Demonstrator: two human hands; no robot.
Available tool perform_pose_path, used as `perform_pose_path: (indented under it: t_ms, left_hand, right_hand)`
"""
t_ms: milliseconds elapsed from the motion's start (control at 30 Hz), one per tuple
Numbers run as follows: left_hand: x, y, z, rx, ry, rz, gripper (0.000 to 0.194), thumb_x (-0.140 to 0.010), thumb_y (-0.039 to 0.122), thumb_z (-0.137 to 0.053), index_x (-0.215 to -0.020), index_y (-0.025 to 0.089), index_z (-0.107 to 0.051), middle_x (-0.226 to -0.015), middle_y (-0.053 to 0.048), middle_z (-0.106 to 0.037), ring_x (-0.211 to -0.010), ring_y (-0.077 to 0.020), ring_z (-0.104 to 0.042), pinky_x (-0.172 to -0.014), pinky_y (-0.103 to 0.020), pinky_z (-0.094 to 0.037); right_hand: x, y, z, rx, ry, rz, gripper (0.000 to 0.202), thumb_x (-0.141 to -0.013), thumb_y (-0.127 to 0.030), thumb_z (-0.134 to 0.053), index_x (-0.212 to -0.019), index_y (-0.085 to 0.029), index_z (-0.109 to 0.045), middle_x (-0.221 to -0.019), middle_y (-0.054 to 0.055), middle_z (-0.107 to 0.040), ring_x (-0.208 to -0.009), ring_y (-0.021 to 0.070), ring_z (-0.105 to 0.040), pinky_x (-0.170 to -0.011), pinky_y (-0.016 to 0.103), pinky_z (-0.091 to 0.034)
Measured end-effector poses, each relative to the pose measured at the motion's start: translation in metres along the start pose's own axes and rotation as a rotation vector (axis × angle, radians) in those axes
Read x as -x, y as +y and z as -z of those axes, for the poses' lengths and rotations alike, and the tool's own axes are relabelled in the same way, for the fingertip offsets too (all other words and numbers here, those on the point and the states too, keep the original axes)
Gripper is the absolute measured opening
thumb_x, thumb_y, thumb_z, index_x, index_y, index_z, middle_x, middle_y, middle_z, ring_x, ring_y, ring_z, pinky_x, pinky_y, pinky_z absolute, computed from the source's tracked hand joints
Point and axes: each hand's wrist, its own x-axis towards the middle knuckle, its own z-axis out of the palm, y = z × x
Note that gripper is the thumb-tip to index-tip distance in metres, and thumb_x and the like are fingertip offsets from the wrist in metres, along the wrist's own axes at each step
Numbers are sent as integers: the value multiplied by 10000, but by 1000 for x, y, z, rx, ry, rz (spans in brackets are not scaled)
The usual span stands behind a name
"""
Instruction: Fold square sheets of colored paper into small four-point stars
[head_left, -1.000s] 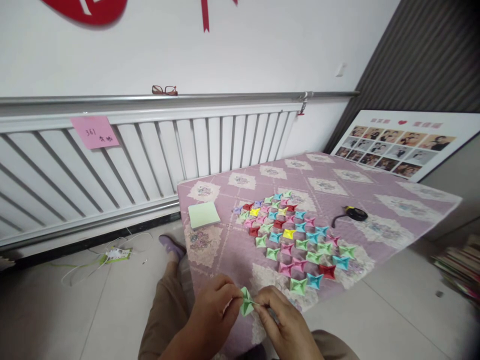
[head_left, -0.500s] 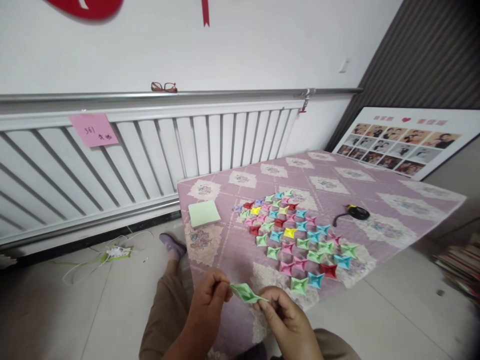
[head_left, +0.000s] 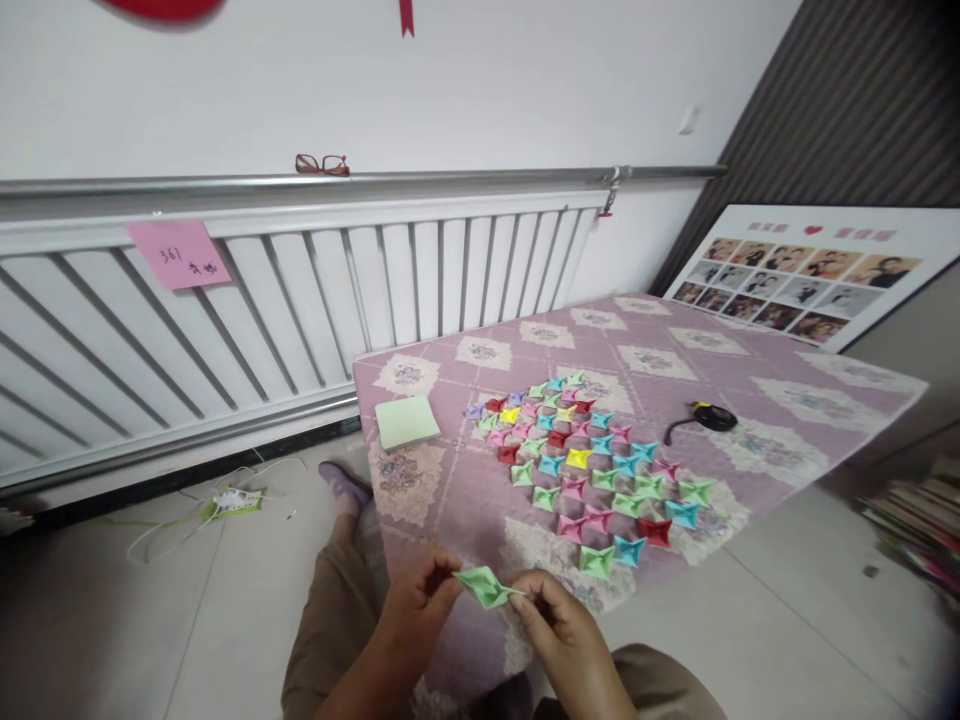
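Observation:
A folded green paper piece [head_left: 485, 587] is stretched between my two hands above the near edge of the table. My left hand [head_left: 421, 612] pinches its left tip between thumb and fingers. The right tip is pinched by my right hand [head_left: 564, 630]. Several small folded paper pieces in green, pink, blue, red and yellow stand in rows on the purple patterned tablecloth [head_left: 472, 500], with a yellow one [head_left: 578, 458] near the middle. A pad of pale green paper [head_left: 406, 421] lies at the table's left side.
A black corded object [head_left: 714, 416] lies on the right of the table. Behind stand a white radiator [head_left: 450, 270] and a photo board [head_left: 795, 280]. Glasses [head_left: 322, 165] rest on the pipe. A power strip [head_left: 234, 502] is on the floor at left.
The green piece and both hands have shifted slightly left, and the piece shows at a slightly different tilt. The whole view has moved a little; both pinches remain.

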Motion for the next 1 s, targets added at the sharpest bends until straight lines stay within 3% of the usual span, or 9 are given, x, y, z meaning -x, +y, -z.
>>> perform_pose_path:
  t_ms: [200, 433, 567, 767, 1000]
  left_hand:
    - [0, -27, -7, -449, -172, -93, 211, -799, 136, -471, -886, 192, -654, -870, -37, -646, -856, -190, -565, -779, -293, -401]
    - [-1, -51, -17, -712, -260, -37, 214, -825, 145, -461, -886, 199, -659, -908, -47, -641, -889, -200, -562, -795, -304, -388]
    - [-1, -54, -20, -753, -270, -60, 200, -838, 154, -470, -917, 196, -649, -919, -48, -637, -889, -201, -560, -788, -304, -382]
    - [1, -49, -22, -793, -258, -59, 225, -845, 134, -443, -904, 197, -650, -918, -51, -634, -893, -204, -555, -785, -310, -384]
    - [2, -46, -24, -816, -258, -52, 239, -846, 113, -437, -892, 196, -656, -923, -56, -641, -908, -213, -559, -811, -329, -391]
  right_hand:
    - [1, 30, -3, 192, -65, 57, 199, -850, -338, -485, -710, -211, -548, -689, -2, -567, -663, 151, -540, -636, 243, -421]
    - [1, 54, -6, 349, -104, 149, 123, -827, -222, -499, -753, -212, -598, -769, 30, -614, -778, 191, -583, -716, 306, -456]
    - [0, 48, -5, 445, -68, 238, 173, -778, -175, -561, -929, -221, -632, -986, 72, -625, -956, 219, -571, -842, 360, -444]
    - [-4, 25, -20, 717, -150, 187, 163, -740, -115, -580, -794, -238, -671, -1222, 64, -581, -1231, 286, -418, -966, 432, -359]
    - [-7, 23, -34, 900, -218, 114, 187, -843, -161, -537, -748, -239, -678, -1227, 49, -598, -1239, 296, -410, -913, 427, -357]
